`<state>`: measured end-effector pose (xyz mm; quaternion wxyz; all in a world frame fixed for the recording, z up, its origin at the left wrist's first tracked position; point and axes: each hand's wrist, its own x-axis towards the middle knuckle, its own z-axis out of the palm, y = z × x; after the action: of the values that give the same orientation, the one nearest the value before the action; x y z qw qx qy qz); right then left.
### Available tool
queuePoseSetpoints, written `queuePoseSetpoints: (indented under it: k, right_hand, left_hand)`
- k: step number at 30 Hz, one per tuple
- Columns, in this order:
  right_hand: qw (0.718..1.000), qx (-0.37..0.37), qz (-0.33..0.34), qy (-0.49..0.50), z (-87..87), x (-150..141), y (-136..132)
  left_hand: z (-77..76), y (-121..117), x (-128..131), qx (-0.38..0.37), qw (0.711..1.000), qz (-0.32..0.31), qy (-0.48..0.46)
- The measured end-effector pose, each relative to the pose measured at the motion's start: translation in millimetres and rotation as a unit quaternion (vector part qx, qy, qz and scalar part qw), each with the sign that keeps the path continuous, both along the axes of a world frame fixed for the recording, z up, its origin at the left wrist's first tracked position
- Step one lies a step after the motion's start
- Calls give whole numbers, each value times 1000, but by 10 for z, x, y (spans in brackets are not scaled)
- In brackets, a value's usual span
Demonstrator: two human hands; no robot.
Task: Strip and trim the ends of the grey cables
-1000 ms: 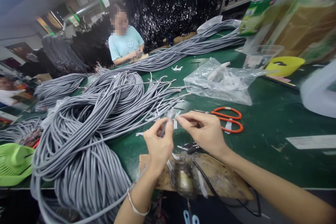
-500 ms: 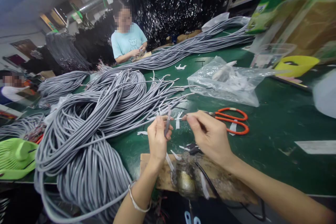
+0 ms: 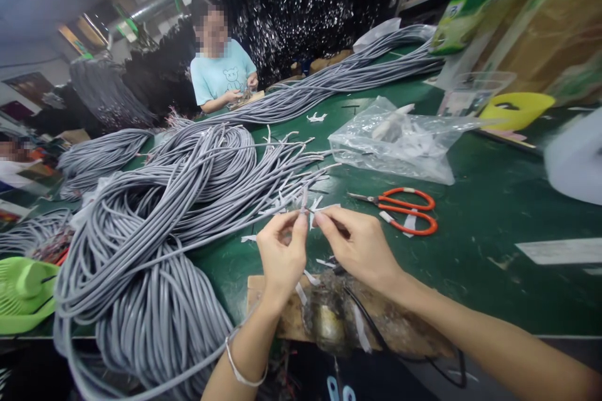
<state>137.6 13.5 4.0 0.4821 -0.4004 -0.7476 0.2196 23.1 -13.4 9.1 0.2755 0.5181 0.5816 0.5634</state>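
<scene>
My left hand (image 3: pixel 282 247) is closed in a pinch around the end of a grey cable (image 3: pixel 305 199), whose pale, stripped-looking tip sticks up above the fingers. Close beside it, my right hand (image 3: pixel 364 244) pinches a thin wire at that cable end; the fingertips of both hands nearly meet. Scissors with orange handles (image 3: pixel 416 232) lie on the green table just beyond my right hand. Below the hands sits a wooden board (image 3: pixel 399 329) bearing a grimy, brassy rounded piece (image 3: pixel 329 321) and a black cord. White scraps (image 3: pixel 248 239) lie around.
Coiled grey cables (image 3: pixel 164 288) heap up on the left, beside a green fan (image 3: pixel 28 294). A clear plastic bag (image 3: pixel 395 147), a yellow container (image 3: pixel 522 109) and a green packet (image 3: pixel 463 15) stand farther back. Across the table sits a person in a light-blue shirt (image 3: pixel 226 75).
Half a second ago my right hand was drawn away to the right with a thin strand between the hands; now it is back against the cable end. The view shifted slightly.
</scene>
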Motion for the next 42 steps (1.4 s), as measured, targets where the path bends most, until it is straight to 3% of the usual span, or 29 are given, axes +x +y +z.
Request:
queuePoseSetpoints:
  k: [5,9,11,14,16,18,21,26,28,31,35,42]
  right_hand:
    - [999,-43,-23,19,14,12,-4]
    - [996,66,-29,60,57,71,-74]
    - [984,104,-76,124,70,110,-74]
    - [978,-4,-110,177,77,144,21]
    - [979,-124,-53,150,74,139,108]
    - [972,-196,23,127,61,117,170]
    - [973,-182,50,137,35,70,183]
    - [993,-52,-18,103,24,20,90]
    - [994,-39,-17,104,19,9,68]
    - [978,-117,44,165,-21,-19,83]
    - [933,-231,80,265,-96,-68,141]
    - [913,-242,75,318,-8,-14,141]
  left_hand:
    - [8,-33,12,29,984,34,170]
    - [-3,-4,-15,23,975,58,215]
    - [-13,22,-31,-6,981,59,185]
    - [-23,43,-42,-38,994,33,96]
    - [-28,39,-37,-45,998,5,32]
    - [-34,28,-25,-46,999,-25,-15]
    - [-38,10,-6,-57,995,-68,-42]
    - [-24,4,11,-110,984,-104,-98]
    - [-16,9,10,-129,969,-135,-159]
    - [-6,14,1,-131,945,-175,-243]
    - [13,5,-5,-141,928,-205,-278]
    - [48,22,3,-187,899,-236,-317]
